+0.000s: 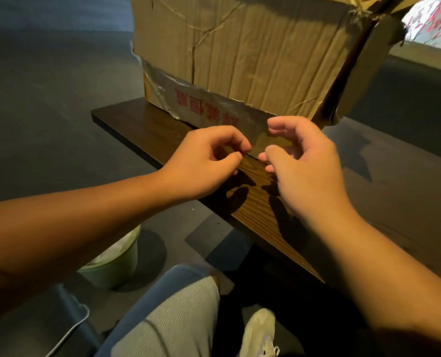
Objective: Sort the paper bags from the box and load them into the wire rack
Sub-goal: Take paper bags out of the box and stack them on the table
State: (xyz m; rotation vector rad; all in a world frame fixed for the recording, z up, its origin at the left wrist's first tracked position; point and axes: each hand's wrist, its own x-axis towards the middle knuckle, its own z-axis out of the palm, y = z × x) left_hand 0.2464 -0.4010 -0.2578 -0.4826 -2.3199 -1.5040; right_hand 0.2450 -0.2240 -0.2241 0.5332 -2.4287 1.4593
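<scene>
Box on bench, just beyond both hands. Left hand curled, pinching nothing I can see; right hand loosely curled, empty. No bags or rack visible. Step: opening box, I judge. Next: reach up, find flap.

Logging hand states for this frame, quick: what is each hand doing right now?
Left hand: fingers curled, pinching the edge of the tape on the cardboard box.
Right hand: fingers curled near the tape; whether it grips cannot be told.
</scene>
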